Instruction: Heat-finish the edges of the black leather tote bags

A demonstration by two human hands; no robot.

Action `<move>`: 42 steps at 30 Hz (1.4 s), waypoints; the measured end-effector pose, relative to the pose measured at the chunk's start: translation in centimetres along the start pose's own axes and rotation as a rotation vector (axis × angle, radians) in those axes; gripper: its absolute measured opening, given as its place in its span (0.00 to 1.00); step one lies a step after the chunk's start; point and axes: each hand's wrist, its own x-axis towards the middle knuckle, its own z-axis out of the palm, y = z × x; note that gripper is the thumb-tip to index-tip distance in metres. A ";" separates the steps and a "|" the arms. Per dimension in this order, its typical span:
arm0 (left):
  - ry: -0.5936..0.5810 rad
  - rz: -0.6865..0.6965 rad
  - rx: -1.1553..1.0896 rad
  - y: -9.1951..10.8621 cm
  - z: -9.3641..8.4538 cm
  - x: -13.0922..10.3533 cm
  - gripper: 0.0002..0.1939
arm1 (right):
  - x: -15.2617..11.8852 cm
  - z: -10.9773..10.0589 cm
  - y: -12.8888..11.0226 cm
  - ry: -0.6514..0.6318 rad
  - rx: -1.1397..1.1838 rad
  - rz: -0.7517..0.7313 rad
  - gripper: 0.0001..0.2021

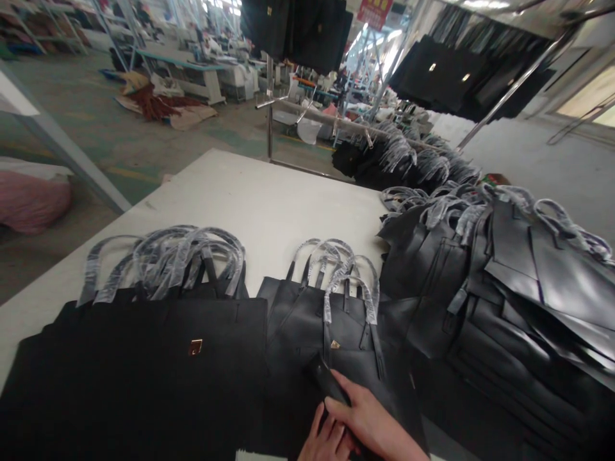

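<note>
My right hand (372, 422) gripping a black strap (329, 381) on the middle bag (331, 333), my left hand (327, 442) curled on the same strap, bags piled on the white surface (250, 205)

Your left hand (323, 442) and right hand (372, 426) run off the bottom edge, wrists unseen. The dark strap (329, 381) under your fingers disappears beneath your palm, possibly gripped. The far sewing stations (202, 70) are too blurred and small to read.
</note>
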 end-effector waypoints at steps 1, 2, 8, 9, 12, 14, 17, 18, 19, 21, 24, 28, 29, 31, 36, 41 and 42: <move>0.004 -0.018 -0.010 0.2 0.2 -0.1 0.18 | 0.3 0.5 -0.4 -0.011 -0.040 -0.016 0.28; 0.004 -0.033 -0.016 0.3 0.4 -0.2 0.18 | 0.7 1.0 -0.9 -0.013 -0.069 -0.023 0.27; -0.058 -0.017 -0.044 0.1 0.1 0.0 0.18 | 2.5 1.8 -2.4 -0.012 -0.115 -0.035 0.31; -0.058 -0.012 -0.042 0.1 0.0 0.0 0.17 | 2.3 1.6 -2.2 -0.023 -0.127 -0.033 0.31; -0.053 -0.029 -0.047 0.2 -0.1 0.1 0.17 | 1.6 1.3 -1.6 -0.029 -0.156 -0.010 0.31; -0.063 -0.044 -0.044 0.4 -0.1 0.2 0.18 | 1.9 1.6 -1.9 -0.013 -0.152 -0.005 0.31; -0.029 -0.040 -0.003 0.4 -0.4 0.6 0.19 | 3.4 2.5 -3.3 0.006 -0.111 -0.013 0.31; 0.003 -0.036 0.012 0.3 -0.6 0.8 0.18 | 3.8 2.7 -3.9 0.022 -0.099 -0.015 0.32; 0.035 -0.039 0.025 0.2 -0.7 0.9 0.17 | 4.0 2.7 -4.3 0.053 -0.086 -0.019 0.32; 0.056 -0.042 0.029 -0.1 -1.1 1.2 0.17 | 3.6 2.3 -4.8 0.126 -0.048 -0.031 0.34; -0.022 -0.041 -0.015 -0.4 -1.5 1.2 0.21 | 1.9 1.0 -4.1 0.167 -0.031 -0.060 0.33; -0.102 -0.050 -0.088 -0.4 -1.4 0.8 0.21 | 0.5 0.9 -2.2 0.036 -0.132 -0.095 0.31; -0.122 -0.056 -0.110 -0.3 -1.4 0.8 0.21 | 0.7 1.3 -2.0 0.017 -0.146 -0.079 0.31; -0.173 -0.077 -0.159 -0.1 -1.5 0.8 0.23 | 1.7 2.5 -2.2 0.018 -0.151 -0.047 0.31; -0.255 -0.166 -0.286 0.5 -2.5 1.2 0.24 | 3.5 3.9 -4.3 0.095 -0.080 -0.058 0.33; -0.194 -0.492 -0.238 -1.8 -5.0 2.1 0.26 | -0.2 1.8 -2.4 0.122 0.068 -0.107 0.37; -0.182 -0.632 -0.172 -2.7 -6.0 2.8 0.29 | -1.2 1.4 -1.4 0.115 0.099 -0.062 0.38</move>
